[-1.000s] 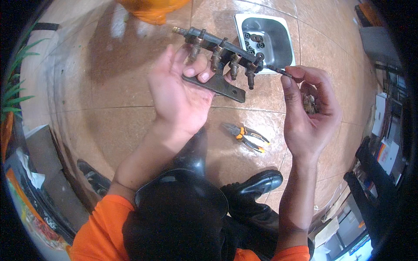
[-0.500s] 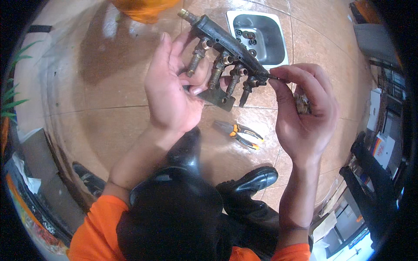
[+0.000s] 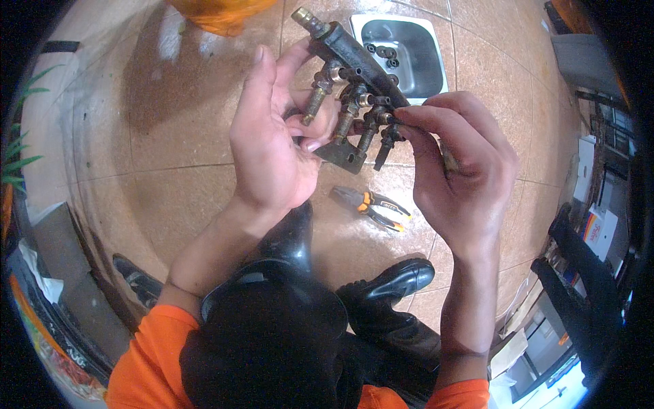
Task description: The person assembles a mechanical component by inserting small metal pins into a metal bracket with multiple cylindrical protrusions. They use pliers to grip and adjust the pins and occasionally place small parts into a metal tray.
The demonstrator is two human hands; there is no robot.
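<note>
A dark metal manifold pipe (image 3: 361, 61) with several brass valves (image 3: 347, 112) along its side is held up in front of me, slanting from upper left down to the right. My left hand (image 3: 266, 146) supports it from the left and beneath, fingers curled behind the valves and a flat metal bracket (image 3: 344, 157). At the manifold's lower right end, my right hand (image 3: 470, 170) pinches a small dark stem-like part (image 3: 395, 118) against a valve. Its exact shape is hidden by the fingertips. Something brass-coloured shows partly inside the right palm.
Combination pliers (image 3: 371, 206) with black and orange handles lie on the tiled floor below the manifold. Beyond my hands stands a steel basin (image 3: 420, 58) with small round dark parts (image 3: 386, 52) inside. An orange object (image 3: 221, 12) is at the far edge. A black boot (image 3: 402, 278) rests nearer.
My right hand has moved left, bringing its pinched fingertips from beyond the manifold's end onto a valve. The manifold has turned slightly, so dark stems now show on the valves.
</note>
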